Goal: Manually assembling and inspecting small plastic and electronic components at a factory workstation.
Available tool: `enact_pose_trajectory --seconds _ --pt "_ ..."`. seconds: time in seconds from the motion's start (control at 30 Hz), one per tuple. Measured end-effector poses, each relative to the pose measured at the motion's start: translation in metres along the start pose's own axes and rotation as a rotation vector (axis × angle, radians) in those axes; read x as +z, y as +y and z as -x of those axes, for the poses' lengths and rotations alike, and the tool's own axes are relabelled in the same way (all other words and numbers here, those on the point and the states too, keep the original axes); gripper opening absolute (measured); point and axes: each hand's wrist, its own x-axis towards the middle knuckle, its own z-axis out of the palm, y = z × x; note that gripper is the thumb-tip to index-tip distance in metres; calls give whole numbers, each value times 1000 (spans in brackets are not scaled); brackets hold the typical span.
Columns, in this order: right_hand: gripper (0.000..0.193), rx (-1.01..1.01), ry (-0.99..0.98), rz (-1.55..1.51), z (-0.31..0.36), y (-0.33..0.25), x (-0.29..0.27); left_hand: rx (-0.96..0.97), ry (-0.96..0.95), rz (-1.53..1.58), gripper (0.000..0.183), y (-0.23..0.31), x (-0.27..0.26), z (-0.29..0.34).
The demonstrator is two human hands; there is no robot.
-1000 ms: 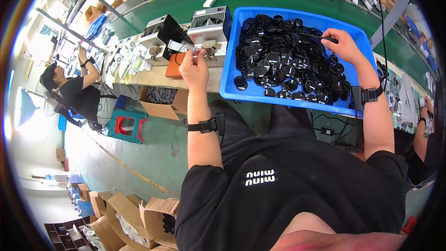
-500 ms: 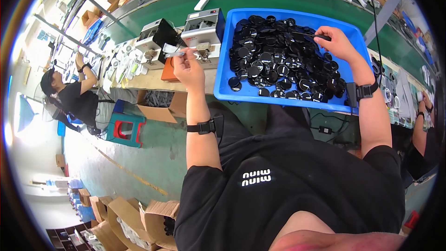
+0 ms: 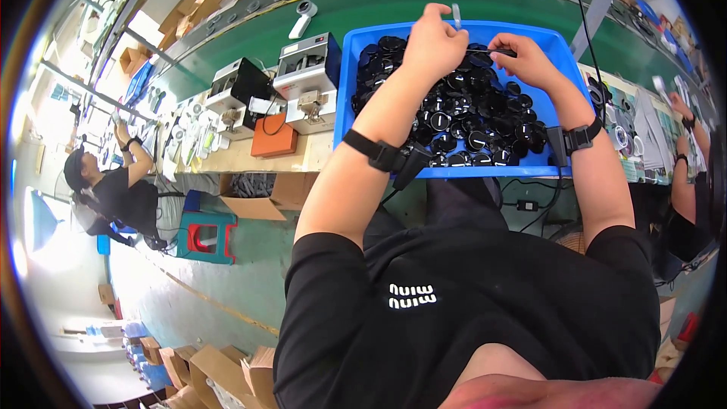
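A blue bin (image 3: 350, 98) full of several round black discs (image 3: 469, 117) sits on the bench in front of me. My left hand (image 3: 433, 39) is raised over the bin's far side and pinches a small clear strip (image 3: 456, 15) that sticks up from its fingers. My right hand (image 3: 522, 59) is close beside it, above the discs, gripping a thin black piece (image 3: 501, 51) between fingers and thumb. Both wrists carry black bands.
Left of the bin stand two small white-and-black machines (image 3: 307, 79) and an orange pad (image 3: 274, 138). A green conveyor (image 3: 250, 34) runs behind with white parts on it. One person (image 3: 113, 197) works at the left, another person's arm (image 3: 693, 132) at the right. Cardboard boxes lie below.
My left hand has moved right from the small machines to above the bin, carrying the clear strip. My right hand drew left to meet it.
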Motion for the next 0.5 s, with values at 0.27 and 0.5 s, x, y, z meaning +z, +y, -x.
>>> enact_pose_trajectory --seconds 0.27,0.5 --pt "14 -73 -29 48 -2 2 3 107 -45 -48 23 -30 35 7" --pt "17 -86 126 -164 -5 -6 11 174 30 -44 14 -47 35 14"
